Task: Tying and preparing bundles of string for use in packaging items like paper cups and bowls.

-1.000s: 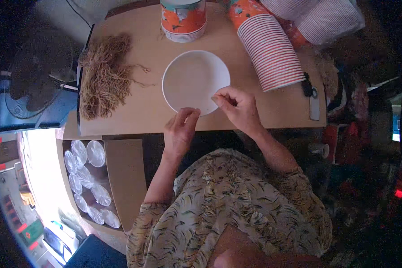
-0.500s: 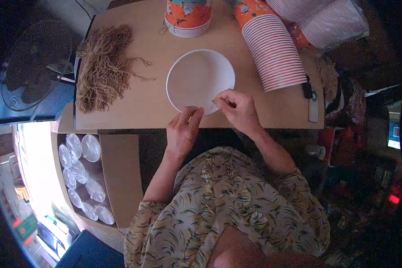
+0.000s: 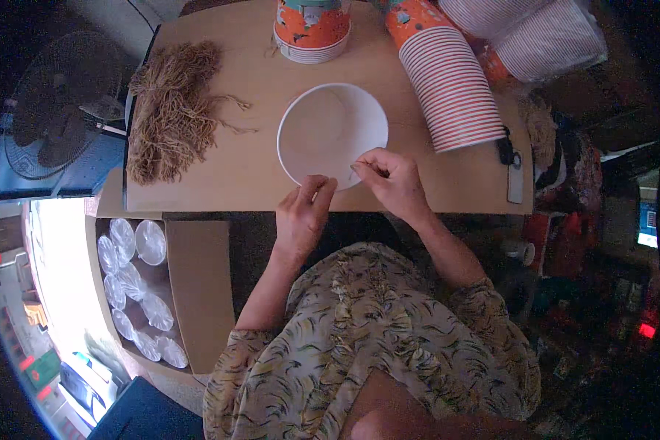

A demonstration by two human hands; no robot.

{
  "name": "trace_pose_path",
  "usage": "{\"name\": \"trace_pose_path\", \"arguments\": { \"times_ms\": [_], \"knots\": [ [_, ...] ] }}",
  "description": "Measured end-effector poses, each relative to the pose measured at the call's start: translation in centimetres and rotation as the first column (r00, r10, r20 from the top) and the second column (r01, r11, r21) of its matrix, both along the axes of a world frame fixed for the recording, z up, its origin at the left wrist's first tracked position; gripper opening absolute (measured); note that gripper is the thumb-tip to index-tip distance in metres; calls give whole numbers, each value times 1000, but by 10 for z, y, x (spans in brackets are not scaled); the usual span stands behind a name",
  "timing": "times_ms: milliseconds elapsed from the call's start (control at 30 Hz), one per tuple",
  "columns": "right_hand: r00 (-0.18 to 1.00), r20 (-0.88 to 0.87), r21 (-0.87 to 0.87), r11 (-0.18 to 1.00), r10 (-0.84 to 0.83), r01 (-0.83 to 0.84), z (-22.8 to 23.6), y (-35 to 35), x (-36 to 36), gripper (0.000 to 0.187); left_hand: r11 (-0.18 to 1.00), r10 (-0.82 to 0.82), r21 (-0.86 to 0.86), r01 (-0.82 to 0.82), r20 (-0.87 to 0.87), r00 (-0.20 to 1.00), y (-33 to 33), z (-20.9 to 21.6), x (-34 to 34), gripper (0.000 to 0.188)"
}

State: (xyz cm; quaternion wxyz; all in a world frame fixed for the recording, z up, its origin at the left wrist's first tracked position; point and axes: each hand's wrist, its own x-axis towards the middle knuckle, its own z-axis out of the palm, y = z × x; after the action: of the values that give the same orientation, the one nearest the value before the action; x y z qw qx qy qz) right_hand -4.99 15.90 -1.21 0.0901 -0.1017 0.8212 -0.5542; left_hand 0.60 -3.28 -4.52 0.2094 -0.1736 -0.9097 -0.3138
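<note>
A white paper bucket (image 3: 374, 126) stands on the table with its round mouth facing me. At its near rim, my left hand (image 3: 301, 214) is closed, thumb and fingers pressed together; what they grip is too small to make out. My right hand (image 3: 397, 183) pinches a thin strand (image 3: 353, 173) at the right part of the near rim, its fingertips over the bucket's mouth. A small gap separates the two hands. To the left lies a loose bundle of brown twine (image 3: 170, 114), with several ends trailing toward the bucket.
Beyond the bucket stands an orange printed bucket stack (image 3: 312, 33). A long nested stack of paper buckets (image 3: 455, 92) lies at the right, near plastic-wrapped stacks (image 3: 557, 44). Small scissors or a cutter (image 3: 515, 180) rest at the right edge. Below left, a carton (image 3: 198, 286) holds several wrapped cups.
Both hands keep nearly the same pinched pose at the near rim. The whole view has shifted very slightly; nothing has clearly been taken up or let go.
</note>
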Motion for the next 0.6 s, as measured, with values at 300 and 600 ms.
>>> {"name": "trace_pose_path", "arguments": {
  "times_ms": [300, 600],
  "knots": [
    [1000, -13, 57, 998, 20, -19, -7, 4, -2, 13, 1000, 15, 6, -15, 49, 999, 3, 2, 2, 27],
    [1000, -25, 57, 998, 17, -16, -2, 5, -2, 13, 1000, 24, -7, -24, 37, 999, 4, 3, 0, 26]
  ]
}}
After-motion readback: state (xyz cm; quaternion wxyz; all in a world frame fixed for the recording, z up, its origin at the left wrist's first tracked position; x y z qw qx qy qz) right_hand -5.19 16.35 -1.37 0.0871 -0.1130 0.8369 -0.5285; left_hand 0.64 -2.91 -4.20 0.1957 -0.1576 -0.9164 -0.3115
